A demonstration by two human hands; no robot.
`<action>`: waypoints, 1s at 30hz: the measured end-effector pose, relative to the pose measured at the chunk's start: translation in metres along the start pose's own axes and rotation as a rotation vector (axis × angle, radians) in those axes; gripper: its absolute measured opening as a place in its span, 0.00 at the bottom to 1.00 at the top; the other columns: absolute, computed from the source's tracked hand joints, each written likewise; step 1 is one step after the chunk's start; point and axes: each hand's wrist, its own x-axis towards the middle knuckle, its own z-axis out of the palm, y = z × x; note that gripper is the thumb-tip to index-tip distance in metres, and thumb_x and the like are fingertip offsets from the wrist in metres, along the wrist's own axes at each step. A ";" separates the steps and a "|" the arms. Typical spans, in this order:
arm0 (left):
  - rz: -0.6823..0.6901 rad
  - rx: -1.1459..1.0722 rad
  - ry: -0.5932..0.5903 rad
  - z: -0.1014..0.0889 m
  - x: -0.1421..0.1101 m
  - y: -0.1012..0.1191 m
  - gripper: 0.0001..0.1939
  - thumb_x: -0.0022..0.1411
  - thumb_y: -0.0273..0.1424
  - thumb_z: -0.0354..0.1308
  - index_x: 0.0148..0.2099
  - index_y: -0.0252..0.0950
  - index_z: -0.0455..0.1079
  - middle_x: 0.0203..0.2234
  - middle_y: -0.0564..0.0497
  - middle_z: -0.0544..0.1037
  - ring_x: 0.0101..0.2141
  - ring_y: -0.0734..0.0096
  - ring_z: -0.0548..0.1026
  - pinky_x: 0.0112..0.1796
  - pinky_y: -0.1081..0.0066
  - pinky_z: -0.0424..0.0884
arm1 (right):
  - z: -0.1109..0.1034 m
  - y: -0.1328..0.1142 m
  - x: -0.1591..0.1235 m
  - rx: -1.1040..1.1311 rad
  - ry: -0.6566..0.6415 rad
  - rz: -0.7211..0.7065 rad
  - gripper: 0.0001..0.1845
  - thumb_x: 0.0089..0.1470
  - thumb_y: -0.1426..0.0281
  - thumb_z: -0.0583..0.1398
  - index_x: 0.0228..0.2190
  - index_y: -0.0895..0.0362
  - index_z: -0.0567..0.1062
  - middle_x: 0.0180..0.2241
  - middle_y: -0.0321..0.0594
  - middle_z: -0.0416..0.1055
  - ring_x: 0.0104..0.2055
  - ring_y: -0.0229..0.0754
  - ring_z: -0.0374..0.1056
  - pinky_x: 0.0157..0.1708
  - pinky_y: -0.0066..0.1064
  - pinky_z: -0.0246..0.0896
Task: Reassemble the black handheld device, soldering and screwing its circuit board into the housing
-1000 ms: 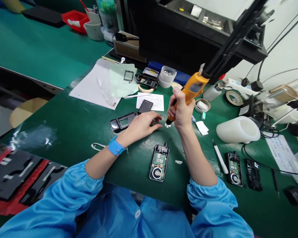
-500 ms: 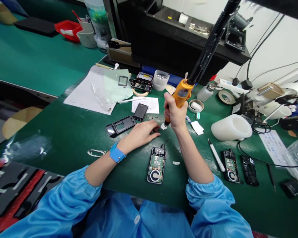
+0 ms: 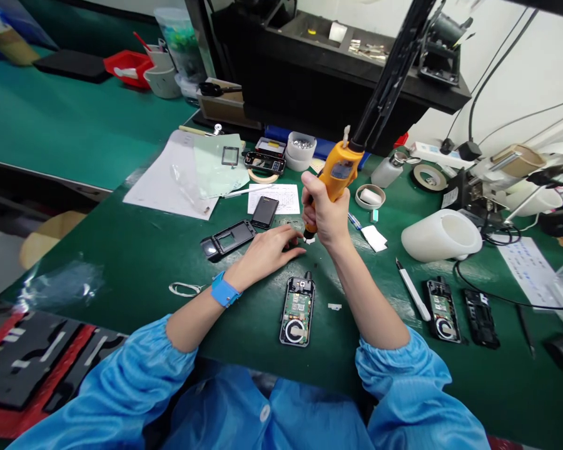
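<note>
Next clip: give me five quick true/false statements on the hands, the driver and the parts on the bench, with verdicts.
1. The right hand grips an orange screwdriver. True.
2. The left hand holds the open device near the bench edge. False: it rests flat on the mat farther back, apart from that device.
3. The left wrist wears a blue strap. True.
4. The screwdriver's tip is pressed into the open device. False: the tip points down beside the left hand's fingertips, beyond the device.
5. A white pen-like tool lies right of the right forearm. True.
</note>
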 end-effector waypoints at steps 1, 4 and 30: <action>0.000 -0.004 0.002 0.000 0.000 0.001 0.07 0.74 0.35 0.67 0.49 0.37 0.78 0.40 0.49 0.82 0.36 0.63 0.82 0.39 0.67 0.75 | 0.001 -0.002 -0.002 0.020 -0.014 0.006 0.30 0.46 0.48 0.76 0.15 0.52 0.69 0.11 0.25 0.56 0.12 0.29 0.47 0.12 0.28 0.43; 0.005 -0.017 -0.002 -0.001 0.001 0.003 0.05 0.74 0.33 0.67 0.45 0.36 0.78 0.38 0.49 0.82 0.35 0.65 0.81 0.37 0.69 0.73 | 0.004 -0.007 -0.005 0.060 -0.066 0.030 0.33 0.47 0.44 0.76 0.16 0.52 0.68 0.11 0.24 0.53 0.11 0.29 0.47 0.11 0.28 0.42; 0.069 -0.269 0.042 -0.006 0.003 0.000 0.08 0.74 0.27 0.64 0.39 0.36 0.82 0.35 0.49 0.84 0.33 0.67 0.79 0.39 0.69 0.72 | 0.008 -0.021 -0.010 0.018 -0.044 -0.051 0.26 0.53 0.50 0.71 0.17 0.52 0.70 0.11 0.23 0.51 0.12 0.28 0.44 0.11 0.26 0.46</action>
